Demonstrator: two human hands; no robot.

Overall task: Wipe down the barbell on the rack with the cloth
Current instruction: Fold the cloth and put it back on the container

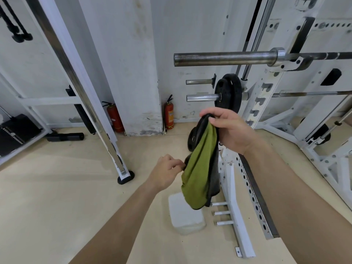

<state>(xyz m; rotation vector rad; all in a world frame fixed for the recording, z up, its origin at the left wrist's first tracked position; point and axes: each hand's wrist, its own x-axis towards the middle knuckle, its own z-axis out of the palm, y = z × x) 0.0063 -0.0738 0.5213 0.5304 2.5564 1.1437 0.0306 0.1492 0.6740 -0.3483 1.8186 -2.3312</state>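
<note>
The barbell (pixel 222 59) rests across the white rack (pixel 266 88) at upper right, its bare steel sleeve pointing left. A green and grey cloth (pixel 200 172) hangs below and in front of that sleeve. My right hand (pixel 228 128) grips the cloth's top end. My left hand (pixel 165 173) pinches the cloth's left edge lower down. Both hands are well below the bar and do not touch it.
Black weight plates (pixel 228 94) sit on the rack's storage pegs; another plate (pixel 192 140) leans near the floor. Two red fire extinguishers (pixel 169 115) stand by the wall pillar. A slanted chrome and white post (pixel 91 103) crosses the left. A white block (pixel 184 216) lies on the floor.
</note>
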